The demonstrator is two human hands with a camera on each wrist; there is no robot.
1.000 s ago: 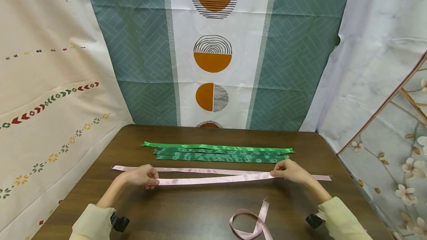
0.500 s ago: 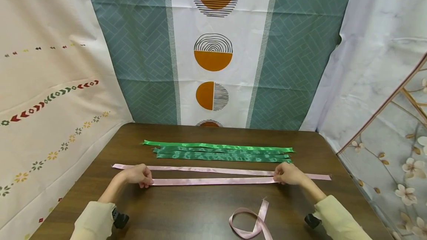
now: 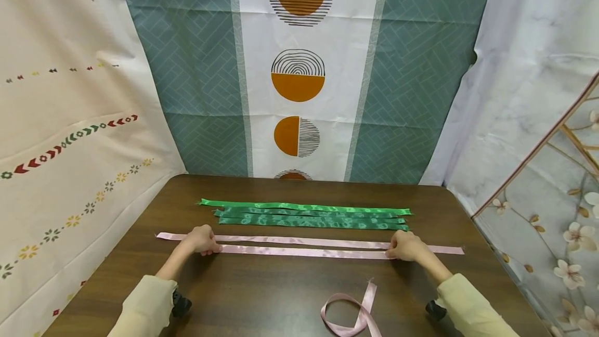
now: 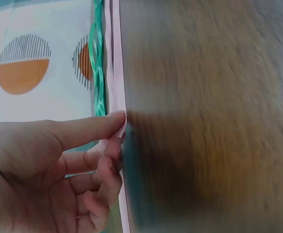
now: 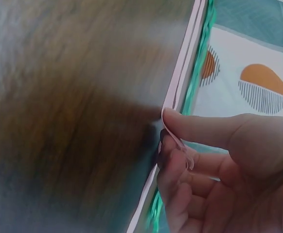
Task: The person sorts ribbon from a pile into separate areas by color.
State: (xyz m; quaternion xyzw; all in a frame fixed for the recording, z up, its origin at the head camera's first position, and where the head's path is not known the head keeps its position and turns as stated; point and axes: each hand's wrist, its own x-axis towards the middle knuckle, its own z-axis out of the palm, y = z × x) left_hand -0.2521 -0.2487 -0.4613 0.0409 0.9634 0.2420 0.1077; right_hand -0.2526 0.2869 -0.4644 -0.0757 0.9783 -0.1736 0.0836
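A shiny pink ribbon (image 3: 304,252) is stretched straight between my two hands, low over the brown table. My left hand (image 3: 201,240) pinches its left part between thumb (image 4: 110,122) and index finger. At the other end my right hand (image 3: 406,246) pinches it the same way, and a short tail of ribbon (image 5: 186,156) curls inside the fingers in the right wrist view. Just behind lies a second pink ribbon (image 3: 290,241), flat and nearly parallel, reaching out past both hands; the hands hide parts of it.
Farther back, a bright green ribbon (image 3: 309,207) and darker green ribbons (image 3: 304,221) lie side by side across the wooden table (image 3: 252,295). Near the front edge a loose pink ribbon (image 3: 343,331) forms a loop. Patterned cloths (image 3: 201,134) hang behind and beside the table.
The held pink ribbon's left end has moved away from me, so it now runs close along the flat pink one. My left hand moved forward and slightly right; the right hand shifted slightly right.
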